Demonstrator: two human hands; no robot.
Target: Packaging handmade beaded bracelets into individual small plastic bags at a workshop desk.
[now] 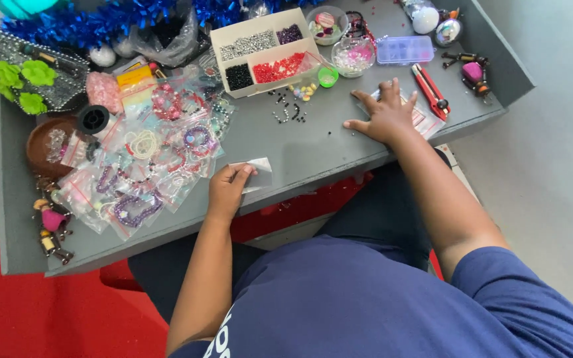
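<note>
While the left hand [228, 187] pinches a small clear plastic bag [254, 174] on the grey table [313, 149], the right hand [384, 116] rests flat and unclenched on clear packets [424, 119]; seemingly mid-packing.

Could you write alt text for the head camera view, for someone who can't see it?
A seated person's left hand holds a small clear plastic bag at the near edge of a grey table, while the right hand rests flat on more clear bags beside a red utility knife. Bagged bead bracelets and a divided box of beads lie around.
</note>
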